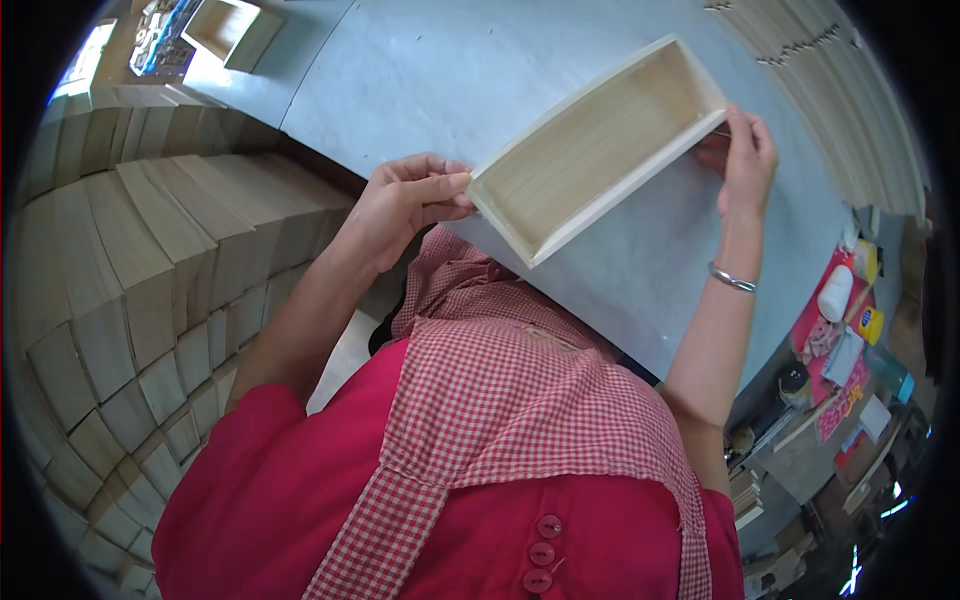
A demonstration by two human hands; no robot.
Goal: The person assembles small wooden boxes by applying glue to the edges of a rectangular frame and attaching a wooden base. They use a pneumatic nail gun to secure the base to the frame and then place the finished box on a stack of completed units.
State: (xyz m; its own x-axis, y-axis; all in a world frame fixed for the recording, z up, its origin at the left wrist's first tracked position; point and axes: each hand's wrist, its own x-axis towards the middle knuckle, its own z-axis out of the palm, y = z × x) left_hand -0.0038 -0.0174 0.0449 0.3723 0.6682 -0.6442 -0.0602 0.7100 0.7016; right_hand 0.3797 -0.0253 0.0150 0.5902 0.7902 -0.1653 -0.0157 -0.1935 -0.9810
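A long, shallow open wooden box [600, 150] of pale wood is held tilted over the table, its hollow side facing me. My left hand [412, 197] pinches its near left end between thumb and fingers. At the opposite end, my right hand [745, 158] grips the right corner, thumb on the rim and the other fingers partly hidden behind the box. A metal bangle sits on my right wrist. Nothing lies inside the box.
The blue-grey table [420, 80] spreads beneath. Another wooden box [232, 32] rests at its far left. Stacked wooden blocks [130, 250] rise at my left. Thin wooden strips [820, 90] are piled at the far right, with bottles [836, 292] and cloths below them.
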